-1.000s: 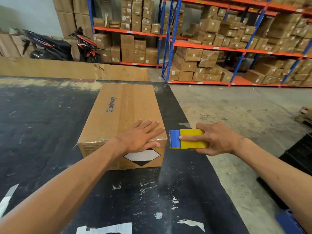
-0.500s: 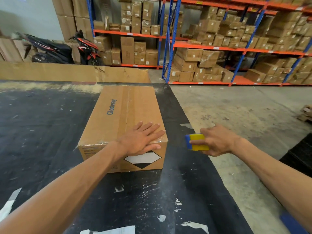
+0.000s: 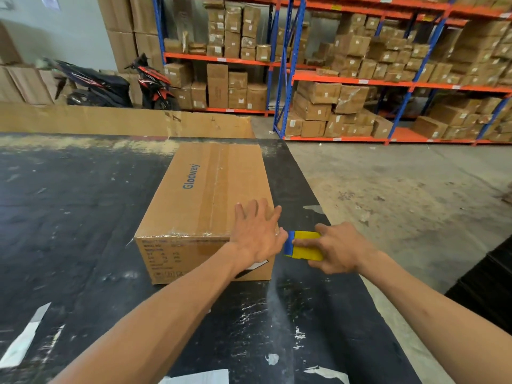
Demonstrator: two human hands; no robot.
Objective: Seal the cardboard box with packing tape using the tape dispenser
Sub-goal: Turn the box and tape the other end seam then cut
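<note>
A brown cardboard box [image 3: 205, 195] printed "Glodway" lies on the black table [image 3: 69, 217], flaps closed, with clear tape along its top seam and over the near edge. My left hand [image 3: 256, 231] rests flat on the box's near right corner, fingers spread. My right hand [image 3: 336, 249] grips a yellow and blue tape dispenser [image 3: 303, 245] just right of the box's near right corner, level with the top edge. The dispenser's blue end almost touches my left hand.
A long cardboard sheet [image 3: 124, 121] stands along the table's far edge. Tape scraps [image 3: 22, 342] stick to the near table surface. Concrete floor [image 3: 401, 195] lies to the right, with blue-orange shelving [image 3: 360, 79] full of boxes and two parked scooters [image 3: 110, 84] behind.
My right hand drew the dispenser away to the right, then brought it back close to the box corner. My left hand slid slightly right along the near edge.
</note>
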